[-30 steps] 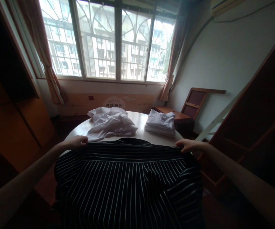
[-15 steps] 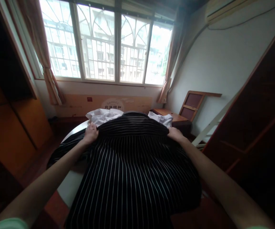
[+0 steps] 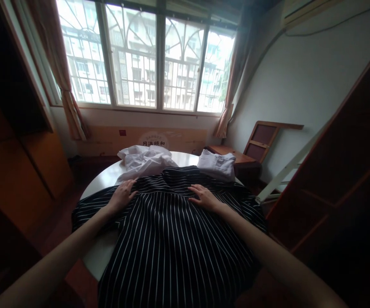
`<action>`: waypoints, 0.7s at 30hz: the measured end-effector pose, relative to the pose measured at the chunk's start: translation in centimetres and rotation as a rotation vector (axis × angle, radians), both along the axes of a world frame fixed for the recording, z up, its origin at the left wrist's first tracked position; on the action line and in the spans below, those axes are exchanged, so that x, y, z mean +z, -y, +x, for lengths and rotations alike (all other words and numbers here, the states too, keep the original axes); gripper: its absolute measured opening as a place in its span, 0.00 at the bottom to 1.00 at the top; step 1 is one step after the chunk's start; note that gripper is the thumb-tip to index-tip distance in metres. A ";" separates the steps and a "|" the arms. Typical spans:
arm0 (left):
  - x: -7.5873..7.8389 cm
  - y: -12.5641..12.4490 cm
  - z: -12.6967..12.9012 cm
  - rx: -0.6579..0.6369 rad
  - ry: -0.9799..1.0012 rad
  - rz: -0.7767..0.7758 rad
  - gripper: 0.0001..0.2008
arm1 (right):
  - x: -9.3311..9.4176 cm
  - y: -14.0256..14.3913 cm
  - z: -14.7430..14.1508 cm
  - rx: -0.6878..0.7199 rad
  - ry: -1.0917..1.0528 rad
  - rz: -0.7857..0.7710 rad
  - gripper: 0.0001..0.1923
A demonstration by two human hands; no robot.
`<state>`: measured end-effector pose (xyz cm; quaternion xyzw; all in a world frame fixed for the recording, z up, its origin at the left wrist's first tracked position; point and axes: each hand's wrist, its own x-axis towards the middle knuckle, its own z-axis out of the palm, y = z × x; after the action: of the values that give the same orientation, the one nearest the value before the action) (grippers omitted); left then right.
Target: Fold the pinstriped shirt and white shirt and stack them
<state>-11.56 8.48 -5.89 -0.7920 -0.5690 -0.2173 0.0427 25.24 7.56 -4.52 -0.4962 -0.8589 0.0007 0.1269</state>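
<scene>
Striped shirt: black with thin white stripes, spread over the round white tabletop, its near edge hanging off toward the person.
Left hand: flat on the shirt near its far left part, fingers spread, gripping nothing.
Right hand: palm down just right of the collar, fingers spread.
Crumpled white garment: beyond the left hand.
Folded white stack: far right of the tabletop.

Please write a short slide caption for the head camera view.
Both hands, left and right, rest flat on a striped shirt spread over a white round table.
</scene>
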 end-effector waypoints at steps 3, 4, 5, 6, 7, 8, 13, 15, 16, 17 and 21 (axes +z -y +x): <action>0.2 1.8 -1.5 -0.095 0.057 -0.073 0.24 | -1.7 0.0 -0.5 -0.033 0.001 -0.061 0.26; 0.5 2.4 -2.0 -0.099 0.076 -0.087 0.24 | -2.0 0.0 -0.6 -0.049 0.000 -0.071 0.26; 0.8 3.1 -2.5 -0.086 0.094 -0.094 0.24 | -2.1 -0.1 -0.7 -0.061 0.000 -0.077 0.26; 1.3 3.9 -2.9 -0.066 0.107 -0.103 0.23 | -2.2 -0.1 -0.7 -0.071 -0.001 -0.081 0.26; 1.7 4.9 -3.2 -0.046 0.113 -0.122 0.22 | -2.2 -0.1 -0.8 -0.079 0.000 -0.082 0.26; 2.1 6.0 -3.4 -0.031 0.111 -0.154 0.21 | -2.3 -0.1 -0.9 -0.086 0.003 -0.082 0.26; 1.8 13.0 -3.3 -0.025 0.038 -0.348 0.22 | -2.2 0.1 -1.1 -0.103 0.017 -0.083 0.25; 0.9 15.2 -2.9 0.060 0.049 -0.344 0.18 | -2.2 0.1 -1.2 -0.109 0.016 -0.090 0.25; 0.5 15.9 -2.7 0.112 0.058 -0.339 0.19 | -2.2 0.1 -1.2 -0.111 0.016 -0.095 0.25; 0.3 16.3 -2.5 0.166 0.065 -0.338 0.20 | -2.1 0.2 -1.2 -0.112 0.017 -0.099 0.25; 0.4 15.2 -2.1 0.303 0.137 -0.364 0.23 | -2.1 0.4 -1.6 -0.136 0.021 -0.108 0.25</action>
<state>-13.66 -6.71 -5.47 -0.6757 -0.7126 -0.1554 -0.1069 23.63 7.21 -6.60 -0.5594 -0.8233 0.0333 0.0905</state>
